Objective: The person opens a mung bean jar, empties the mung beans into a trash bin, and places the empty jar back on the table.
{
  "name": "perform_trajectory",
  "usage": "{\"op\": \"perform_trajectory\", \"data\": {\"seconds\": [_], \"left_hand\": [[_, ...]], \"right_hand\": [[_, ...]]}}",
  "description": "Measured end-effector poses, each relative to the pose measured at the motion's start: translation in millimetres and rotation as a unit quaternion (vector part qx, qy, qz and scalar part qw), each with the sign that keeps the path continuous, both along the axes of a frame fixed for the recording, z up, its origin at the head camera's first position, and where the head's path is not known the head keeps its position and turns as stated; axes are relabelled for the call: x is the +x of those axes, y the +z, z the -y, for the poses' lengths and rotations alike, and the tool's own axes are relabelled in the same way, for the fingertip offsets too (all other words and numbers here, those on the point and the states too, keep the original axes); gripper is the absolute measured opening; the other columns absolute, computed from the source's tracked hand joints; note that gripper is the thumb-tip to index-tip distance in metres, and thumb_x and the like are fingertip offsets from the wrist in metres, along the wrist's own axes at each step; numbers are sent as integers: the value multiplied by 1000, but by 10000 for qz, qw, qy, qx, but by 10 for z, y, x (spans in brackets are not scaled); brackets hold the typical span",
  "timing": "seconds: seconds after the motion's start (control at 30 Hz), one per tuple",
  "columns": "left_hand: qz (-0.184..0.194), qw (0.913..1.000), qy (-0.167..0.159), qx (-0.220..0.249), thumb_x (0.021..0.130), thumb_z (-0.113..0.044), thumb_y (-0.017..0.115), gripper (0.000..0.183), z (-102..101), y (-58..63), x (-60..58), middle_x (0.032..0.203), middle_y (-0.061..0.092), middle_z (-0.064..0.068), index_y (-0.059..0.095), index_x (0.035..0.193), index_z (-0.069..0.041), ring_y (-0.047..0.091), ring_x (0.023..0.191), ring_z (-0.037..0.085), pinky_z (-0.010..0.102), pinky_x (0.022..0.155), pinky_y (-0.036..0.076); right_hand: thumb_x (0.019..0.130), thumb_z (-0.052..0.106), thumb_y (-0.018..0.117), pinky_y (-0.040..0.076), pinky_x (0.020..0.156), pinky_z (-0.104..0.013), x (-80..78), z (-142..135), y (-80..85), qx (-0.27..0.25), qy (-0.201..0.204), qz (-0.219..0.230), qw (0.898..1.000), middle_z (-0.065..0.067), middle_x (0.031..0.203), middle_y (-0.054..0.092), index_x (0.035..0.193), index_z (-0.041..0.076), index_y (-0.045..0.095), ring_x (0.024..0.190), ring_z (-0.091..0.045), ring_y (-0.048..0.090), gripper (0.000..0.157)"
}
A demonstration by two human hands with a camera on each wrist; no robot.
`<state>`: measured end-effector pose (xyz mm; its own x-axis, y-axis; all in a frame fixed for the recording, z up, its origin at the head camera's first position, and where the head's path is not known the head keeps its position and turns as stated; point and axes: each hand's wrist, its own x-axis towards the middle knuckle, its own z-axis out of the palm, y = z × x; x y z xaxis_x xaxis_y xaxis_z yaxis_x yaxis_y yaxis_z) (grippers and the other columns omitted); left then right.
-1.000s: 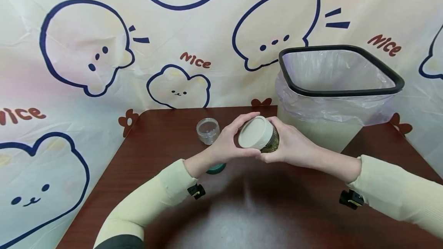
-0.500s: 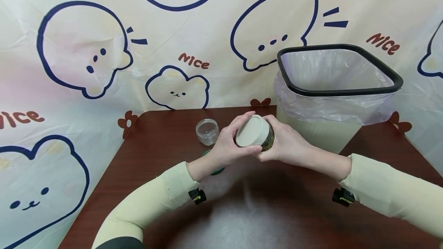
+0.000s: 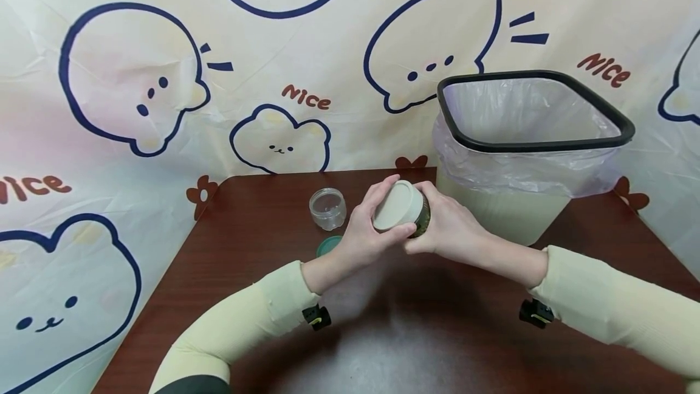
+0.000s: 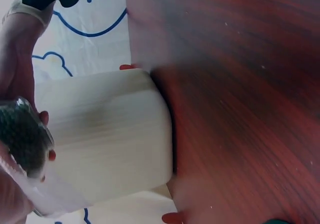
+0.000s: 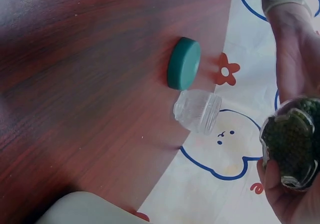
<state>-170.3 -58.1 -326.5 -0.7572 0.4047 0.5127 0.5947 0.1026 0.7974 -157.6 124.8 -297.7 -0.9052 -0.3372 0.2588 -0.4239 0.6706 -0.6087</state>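
Observation:
Both hands hold a clear jar (image 5: 290, 144) above the table, tilted with its off-white lid (image 3: 398, 207) facing up and left. Small dark green grains, like beans, fill it. My left hand (image 3: 361, 236) curls round the lid, its thumb along the near edge. On the other side, my right hand (image 3: 451, 224) grips the jar's body. An uncovered clear jar (image 3: 328, 208) stands on the table behind my left hand. Close by lies a green lid (image 5: 184, 63), partly hidden by the left wrist in the head view.
A cream bin (image 3: 497, 205) with a black rim and a pale purple liner stands at the back right. The dark red-brown table (image 3: 437, 321) ends at a cartoon-printed sheet (image 3: 164, 199) hung behind and at the sides.
The held jar has shifted slightly left, and the right forearm has moved left with it. My left thumb has moved up over the lid's edge. More of the green lid shows.

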Motion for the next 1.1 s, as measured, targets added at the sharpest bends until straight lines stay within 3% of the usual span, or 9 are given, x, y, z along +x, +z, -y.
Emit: {"op": "perform_trajectory", "data": {"seconds": [0.17,0.3,0.43,0.6,0.7,0.93,1.1], "left_hand": [[257,9986,425,186,83,-17,74,74,-73,24,22,139,45,8,39,147,-7,48,112,22,39,87,42],[702,9950,680,182,83,-19,75,74,-120,71,60,141,44,7,39,147,-8,47,113,22,41,88,41],[884,9956,294,20,81,-19,78,76,-73,116,22,138,47,4,40,147,-15,48,111,21,41,86,42],[348,9964,-763,-121,77,-36,83,86,65,67,-113,136,51,2,39,147,-15,49,116,18,38,93,42],[189,9942,-1054,-59,75,-50,81,91,97,22,-148,136,51,2,40,147,-12,48,118,18,38,96,42],[60,9978,-656,-58,76,-48,80,85,85,-23,-97,132,55,4,44,143,-11,51,112,19,39,91,43],[17,9991,-415,-74,78,-24,81,77,62,-19,-74,132,55,4,44,144,-12,53,109,19,38,88,44]], "right_hand": [[58,25,84,48,67,-38,-11,23,10,104,-216,-72,9997,-7,104,60,129,6,44,85,-22,57,83],[59,27,84,49,69,-40,-23,3,13,171,-242,-91,9995,-7,105,61,129,6,44,88,-22,58,83],[60,24,85,48,71,-39,-35,-75,19,101,-53,-104,9999,-7,103,61,126,7,45,87,-21,58,79],[64,25,86,47,75,-38,-16,-149,8,-35,369,-118,9992,-5,100,61,124,6,46,87,-18,58,74],[64,26,86,47,75,-37,-4,-150,-10,-70,493,-93,9987,-3,100,62,123,7,47,87,-16,58,73],[62,23,86,48,73,-36,13,-122,-26,-107,499,-61,9987,-3,96,62,121,8,48,84,-17,58,72],[61,23,86,47,72,-37,21,-99,-22,-65,305,-34,9995,-5,99,62,122,7,48,84,-19,58,73]]}}
